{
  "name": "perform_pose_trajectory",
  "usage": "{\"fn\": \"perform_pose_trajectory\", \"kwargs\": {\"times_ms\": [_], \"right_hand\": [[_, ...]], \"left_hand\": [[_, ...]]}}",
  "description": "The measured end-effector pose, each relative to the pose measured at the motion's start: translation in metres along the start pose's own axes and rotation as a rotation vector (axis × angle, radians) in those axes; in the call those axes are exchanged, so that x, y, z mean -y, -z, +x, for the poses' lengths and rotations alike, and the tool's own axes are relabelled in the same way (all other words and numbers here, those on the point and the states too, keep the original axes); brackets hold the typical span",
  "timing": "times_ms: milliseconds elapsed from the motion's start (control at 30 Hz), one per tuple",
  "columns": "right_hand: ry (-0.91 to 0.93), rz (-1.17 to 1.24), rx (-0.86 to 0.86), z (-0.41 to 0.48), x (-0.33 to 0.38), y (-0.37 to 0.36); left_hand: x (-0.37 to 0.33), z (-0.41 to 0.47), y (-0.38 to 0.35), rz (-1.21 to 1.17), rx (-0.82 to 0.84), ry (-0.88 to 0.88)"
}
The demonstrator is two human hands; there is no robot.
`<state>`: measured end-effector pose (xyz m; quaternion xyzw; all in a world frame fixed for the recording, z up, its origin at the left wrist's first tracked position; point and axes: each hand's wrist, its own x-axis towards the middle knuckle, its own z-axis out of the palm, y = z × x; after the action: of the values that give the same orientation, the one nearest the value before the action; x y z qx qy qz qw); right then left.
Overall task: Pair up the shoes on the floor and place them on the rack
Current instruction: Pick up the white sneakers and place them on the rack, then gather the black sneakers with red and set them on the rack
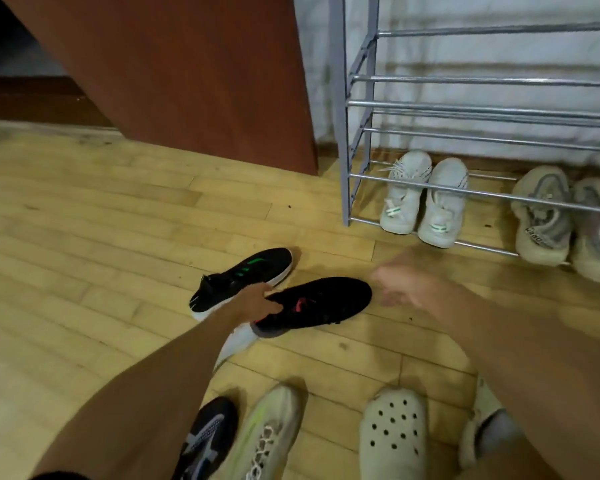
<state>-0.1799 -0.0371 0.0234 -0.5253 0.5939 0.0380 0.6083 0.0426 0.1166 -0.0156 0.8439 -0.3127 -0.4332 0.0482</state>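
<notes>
— Closest to the lens, what sits under the forearms?

— Four odd shoes on the wooden plank floor (84, 209): a dark blue-and-grey mesh trainer (207, 439), a pale cream knit trainer with a lime stripe (269, 433), a cream perforated foam clog (394, 434), and a second pale shoe (484, 420) mostly hidden behind the right forearm.

— And the left hand (257, 301)?

— Fingers closed on the collar of a black knit trainer with red marking (321, 301). Just beyond that hand lies a black trainer with green stripes and white sole (246, 277), on its side.

— The right hand (407, 284)?

— Blurred, fingers spread loose, holding nothing, just right of the red-marked trainer's toe.

— Beyond it?

— A grey metal bar rack (430, 109). On its lowest bars stand a white laced pair (425, 199) and, farther right, a beige-grey knit pair (568, 220).
</notes>
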Motion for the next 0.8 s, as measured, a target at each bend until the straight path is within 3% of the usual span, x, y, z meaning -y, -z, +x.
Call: {"fn": "perform_pose_trajectory", "kwargs": {"times_ms": [233, 533, 667, 800], "right_hand": [[0.044, -0.113, 0.046, 0.010, -0.005, -0.007], [0.037, -0.148, 0.033, 0.040, -0.015, 0.006], [0.020, -0.169, 0.021, 0.031, -0.022, 0.011], [0.058, -0.234, 0.025, 0.003, -0.012, 0.013]], "left_hand": [[0.021, 0.024, -0.018, 0.369, -0.057, -0.091], [0.010, 0.063, -0.029, 0.625, -0.011, -0.116], [0.001, 0.036, -0.026, 0.604, 0.113, -0.054], [-0.015, -0.006, -0.027, 0.248, 0.193, 0.073]]}}
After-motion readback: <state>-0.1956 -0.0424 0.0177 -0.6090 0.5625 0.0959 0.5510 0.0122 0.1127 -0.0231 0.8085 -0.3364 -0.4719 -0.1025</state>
